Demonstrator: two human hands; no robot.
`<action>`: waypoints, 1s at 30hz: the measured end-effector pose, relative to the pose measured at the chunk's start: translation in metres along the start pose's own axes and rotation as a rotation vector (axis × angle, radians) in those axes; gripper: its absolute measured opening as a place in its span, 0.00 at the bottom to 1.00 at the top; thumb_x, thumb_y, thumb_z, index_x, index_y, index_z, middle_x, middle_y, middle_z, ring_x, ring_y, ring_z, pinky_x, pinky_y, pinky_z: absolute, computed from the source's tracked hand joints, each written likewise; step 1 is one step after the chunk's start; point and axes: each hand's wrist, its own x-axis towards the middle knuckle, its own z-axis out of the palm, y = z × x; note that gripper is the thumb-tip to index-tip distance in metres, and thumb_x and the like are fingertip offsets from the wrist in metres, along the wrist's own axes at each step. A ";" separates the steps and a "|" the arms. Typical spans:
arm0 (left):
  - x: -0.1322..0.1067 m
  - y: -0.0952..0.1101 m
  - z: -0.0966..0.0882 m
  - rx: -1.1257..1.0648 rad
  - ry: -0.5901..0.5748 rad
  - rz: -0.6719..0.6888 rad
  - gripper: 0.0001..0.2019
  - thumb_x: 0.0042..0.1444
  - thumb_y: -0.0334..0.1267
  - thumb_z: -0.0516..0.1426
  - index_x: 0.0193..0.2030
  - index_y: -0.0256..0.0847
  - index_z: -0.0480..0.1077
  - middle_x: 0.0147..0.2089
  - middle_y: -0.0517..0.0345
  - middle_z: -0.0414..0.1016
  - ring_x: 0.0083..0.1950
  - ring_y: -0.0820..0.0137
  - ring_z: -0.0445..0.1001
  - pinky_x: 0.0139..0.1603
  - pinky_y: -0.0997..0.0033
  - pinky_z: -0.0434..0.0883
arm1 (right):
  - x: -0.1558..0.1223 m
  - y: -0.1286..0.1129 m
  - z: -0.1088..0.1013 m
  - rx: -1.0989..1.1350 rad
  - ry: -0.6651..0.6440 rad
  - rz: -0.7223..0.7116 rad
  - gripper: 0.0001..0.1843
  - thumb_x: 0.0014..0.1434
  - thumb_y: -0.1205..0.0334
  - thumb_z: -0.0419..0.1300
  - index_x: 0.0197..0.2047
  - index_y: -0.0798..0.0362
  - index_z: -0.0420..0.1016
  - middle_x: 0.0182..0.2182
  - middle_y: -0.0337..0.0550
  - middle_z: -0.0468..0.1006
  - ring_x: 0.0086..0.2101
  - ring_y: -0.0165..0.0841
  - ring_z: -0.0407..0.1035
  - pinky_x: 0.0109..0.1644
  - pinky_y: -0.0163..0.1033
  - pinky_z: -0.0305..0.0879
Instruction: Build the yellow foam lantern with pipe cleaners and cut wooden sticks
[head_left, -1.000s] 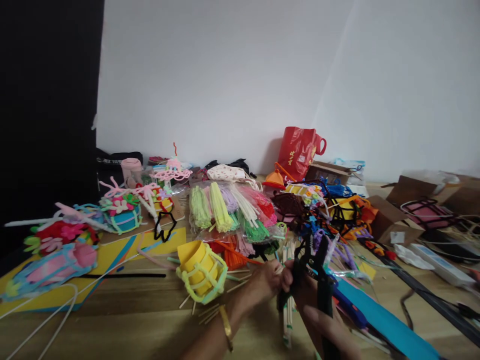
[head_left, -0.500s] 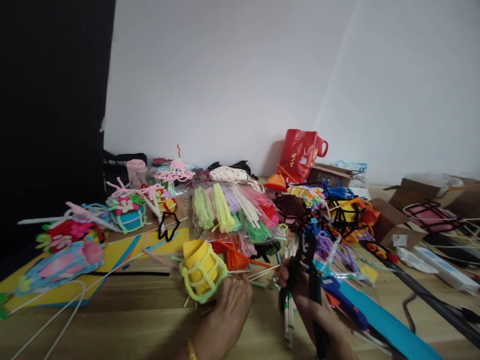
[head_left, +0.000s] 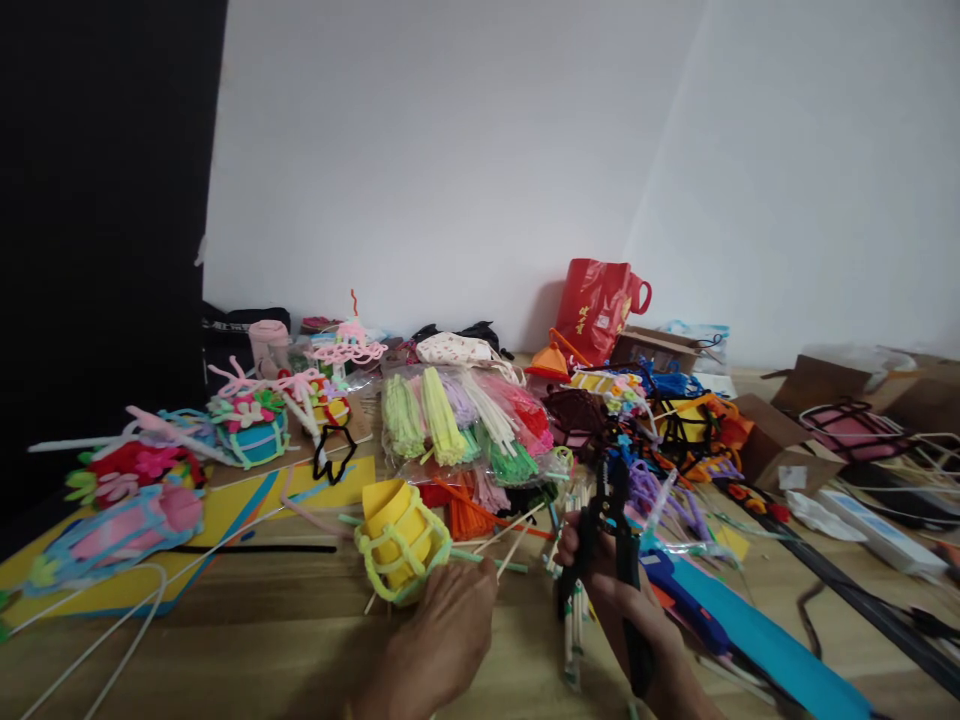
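Tabletop (head_left: 247, 655) wood-grained, sticks (head_left: 513, 552) beside left hand (head_left: 454, 625); wall (head_left: 450, 160) behind, pale

The pliers (head_left: 611, 508) are black. The basket (head_left: 399, 535) is bright yellow, cross-hatched by a pale yellow-green lattice, and the counter (head_left: 247, 655) shows light brown wood grain. Bagged bundles (head_left: 454, 420) run pale green, yellow, lilac, white, green and red. A yellow sheet (head_left: 319, 487) carries blue and orange stripes; a long strip (head_left: 757, 630) is plain turquoise. The bag (head_left: 592, 310) is red (gold characters mark its front) before a greyish-white wall (head_left: 442, 160).
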 end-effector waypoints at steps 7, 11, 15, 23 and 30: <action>0.014 0.003 -0.014 -1.456 -0.556 -0.285 0.15 0.58 0.53 0.45 0.33 0.43 0.56 0.21 0.63 0.70 0.18 0.72 0.69 0.21 0.76 0.61 | -0.005 0.008 -0.008 -0.098 0.045 0.083 0.19 0.51 0.55 0.62 0.47 0.48 0.72 0.38 0.43 0.76 0.44 0.43 0.65 0.51 0.46 0.58; 0.007 0.004 0.005 -1.694 -0.554 -0.257 0.17 0.51 0.53 0.54 0.36 0.39 0.62 0.22 0.62 0.70 0.18 0.75 0.68 0.22 0.76 0.64 | -0.009 0.015 -0.014 -0.194 0.056 0.157 0.22 0.49 0.56 0.64 0.49 0.46 0.72 0.42 0.42 0.75 0.45 0.44 0.65 0.48 0.44 0.59; 0.002 0.002 0.015 -1.731 -0.581 -0.261 0.14 0.51 0.47 0.57 0.38 0.38 0.66 0.22 0.65 0.67 0.21 0.75 0.70 0.23 0.77 0.64 | -0.005 0.012 -0.007 -0.077 -0.006 0.189 0.24 0.49 0.55 0.61 0.50 0.47 0.71 0.42 0.43 0.75 0.46 0.45 0.65 0.49 0.46 0.60; -0.003 -0.001 0.017 -1.829 -0.562 -0.317 0.13 0.52 0.44 0.58 0.36 0.35 0.69 0.24 0.63 0.67 0.27 0.68 0.77 0.33 0.69 0.68 | 0.001 0.000 0.006 0.092 -0.081 0.185 0.24 0.46 0.58 0.60 0.49 0.48 0.72 0.40 0.44 0.76 0.46 0.46 0.66 0.52 0.49 0.60; -0.002 0.003 0.008 -2.003 -0.516 -0.297 0.10 0.51 0.37 0.60 0.37 0.32 0.72 0.27 0.58 0.71 0.35 0.62 0.79 0.47 0.56 0.68 | 0.002 0.000 0.002 0.144 -0.076 0.180 0.22 0.48 0.58 0.60 0.48 0.48 0.72 0.41 0.43 0.75 0.45 0.45 0.66 0.52 0.49 0.61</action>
